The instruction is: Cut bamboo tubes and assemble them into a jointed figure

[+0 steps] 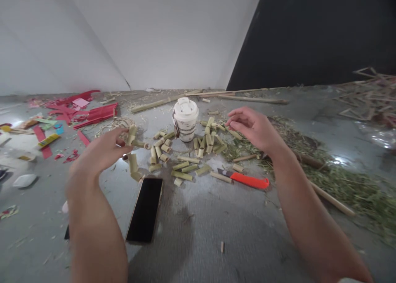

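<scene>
My left hand (103, 149) is at the left of the scattered bamboo pieces, its thumb and fingers closed on a short green bamboo piece (131, 134). Other cut pieces lie right by those fingers, one of them a tube (140, 144). Over on the right, my right hand (249, 128) hovers with its fingers loosely stretched and nothing in them. Beneath and beside it spreads a heap of short bamboo tubes (208, 140). More cut tubes (159, 151) lie in the middle. A knife with an orange handle (250, 181) rests in front of the heap.
A lidded white cup (186, 120) stands amid the pieces. A black phone (145, 211) lies nearer me. Red strips (99, 116) and paper scraps are at left; leafy green debris (349, 188) and sticks at right. A long bamboo stick (253, 99) lies near the wall.
</scene>
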A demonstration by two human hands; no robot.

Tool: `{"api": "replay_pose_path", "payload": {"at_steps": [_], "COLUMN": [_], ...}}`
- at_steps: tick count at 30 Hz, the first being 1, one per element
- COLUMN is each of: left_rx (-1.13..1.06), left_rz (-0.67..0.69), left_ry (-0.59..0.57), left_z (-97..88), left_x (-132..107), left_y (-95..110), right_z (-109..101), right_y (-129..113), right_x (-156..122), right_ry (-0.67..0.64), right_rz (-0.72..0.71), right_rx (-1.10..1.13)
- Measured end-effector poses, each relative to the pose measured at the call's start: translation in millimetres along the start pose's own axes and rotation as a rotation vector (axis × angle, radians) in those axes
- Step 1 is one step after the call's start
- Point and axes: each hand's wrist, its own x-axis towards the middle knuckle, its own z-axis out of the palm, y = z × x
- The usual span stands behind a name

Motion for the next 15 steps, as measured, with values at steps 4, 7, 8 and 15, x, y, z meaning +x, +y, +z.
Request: {"api": "replay_pose_path", "payload": {"at_steps": [4,7,8,15], "left_rx": [-0.081,-0.268,-0.338,-0.472], "left_rz": [0.168,0.316,0.348,0.468], "left_ry": [0.057,0.122,0.128,0.060], "left_z": [-17.8,-20.5,-19.3,5.8], "left_x": [-23.8,-37.0,-40.0,-49.1], "left_y": [23.8,48.4,57.3,112.3], "right_z": [0.3,6.7,10.7,47.2], "right_y": [-13.2,-31.0,-38.3,-86.0], "right_x": [-3.7,-9.1,-11.5,-28.4], "right_ry": [-0.053,-0.106,-0.127,-0.218], "right_rz": [-0.021,-0.035,-0.036,0.075], "right_rx": [-0.032,-0.009,0.012,0.179]}}
